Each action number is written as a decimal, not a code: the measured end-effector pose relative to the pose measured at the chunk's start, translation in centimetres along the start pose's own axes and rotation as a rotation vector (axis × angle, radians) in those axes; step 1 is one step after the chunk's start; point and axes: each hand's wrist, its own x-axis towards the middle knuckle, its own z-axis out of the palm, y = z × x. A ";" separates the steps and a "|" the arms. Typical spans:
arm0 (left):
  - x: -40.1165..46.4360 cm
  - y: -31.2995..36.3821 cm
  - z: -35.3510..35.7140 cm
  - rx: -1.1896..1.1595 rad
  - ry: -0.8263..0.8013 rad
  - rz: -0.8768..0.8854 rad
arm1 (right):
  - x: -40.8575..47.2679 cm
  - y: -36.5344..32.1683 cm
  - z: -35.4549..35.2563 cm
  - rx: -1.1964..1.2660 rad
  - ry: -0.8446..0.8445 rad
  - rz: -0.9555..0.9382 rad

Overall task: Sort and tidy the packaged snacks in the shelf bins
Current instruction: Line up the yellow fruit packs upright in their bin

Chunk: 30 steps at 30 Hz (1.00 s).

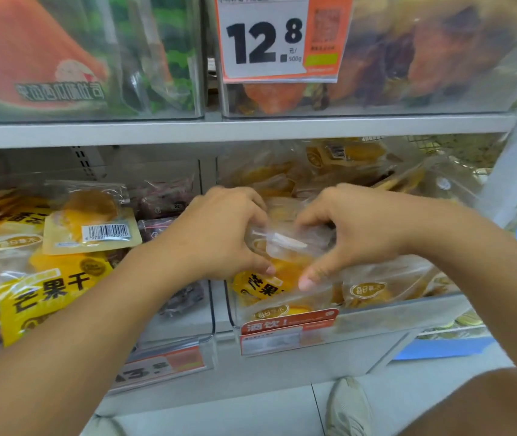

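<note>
So both hands are in the right-hand bin (pixel 376 309) on the lower shelf, working one clear snack packet (pixel 285 243); left hand (pixel 219 234) has its fingers curled round the packet's left end, right hand (pixel 358 234) pinches the right end, so neither is free. The packet sits just above the heap in that bin, near its front wall; its long axis looks to run side to side, roughly along the bin's front edge, with a white seal strip facing up, though it's blurry enough that I can't say which end is the top.

Progress-wise I'd call it somewhere in the middle; that bin looks mostly one kind, yellow mango packs (pixel 260 287) lying at all angles, not squared up. The bin to its left (pixel 188 335) is messier; more yellow mango bags (pixel 43 297) piled over dark purple packets (pixel 163 199), one with its barcode (pixel 106 231) up; that mix likely needs separating yet.
</note>
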 end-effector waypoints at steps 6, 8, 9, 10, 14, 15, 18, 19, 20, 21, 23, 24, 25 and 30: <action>-1.4 -1.9 -2.0 -0.105 -0.206 0.078 | -0.9 0.4 0.1 0.033 0.017 0.039; -1.7 -2.5 -2.7 -0.186 -0.208 0.101 | -0.6 0.4 0.3 0.061 0.024 0.037; -1.8 -2.6 -2.8 -0.195 -0.212 0.114 | -0.3 0.3 0.3 0.061 0.012 0.038; -1.9 -2.6 -2.8 -0.186 -0.223 0.120 | -0.1 0.0 0.3 0.051 0.007 0.042; -1.9 -2.4 -2.5 -0.173 -0.242 0.137 | 0.1 -1.5 -0.1 0.129 -0.019 0.039; -1.9 -2.5 -2.4 -0.181 -0.240 0.141 | 0.2 -1.9 0.0 0.193 -0.009 0.024; -2.0 -2.5 -1.9 -0.175 -0.218 0.141 | 1.8 -2.9 0.5 0.439 0.009 -0.010; -2.1 -2.5 -1.8 -0.185 -0.201 0.137 | 2.7 -3.1 0.7 0.442 -0.021 -0.008; -2.2 -2.5 -1.8 -0.200 -0.177 0.132 | 3.7 -3.2 0.9 0.373 -0.059 0.002; -2.2 -2.6 -1.7 -0.212 -0.155 0.127 | 4.6 -3.4 1.0 0.269 -0.096 0.014; -2.3 -2.6 -1.8 -0.220 -0.122 0.124 | 6.1 -3.5 1.1 0.054 -0.149 0.013; -2.3 -2.7 -1.8 -0.219 -0.117 0.129 | 6.5 -3.5 1.0 -0.022 -0.162 -0.003; -2.3 -2.7 -1.8 -0.215 -0.118 0.133 | 6.7 -3.5 1.0 -0.081 -0.175 -0.020; -2.6 -2.7 -1.8 -0.144 -0.177 0.120 | 7.4 -3.8 2.0 -0.361 -0.170 -0.109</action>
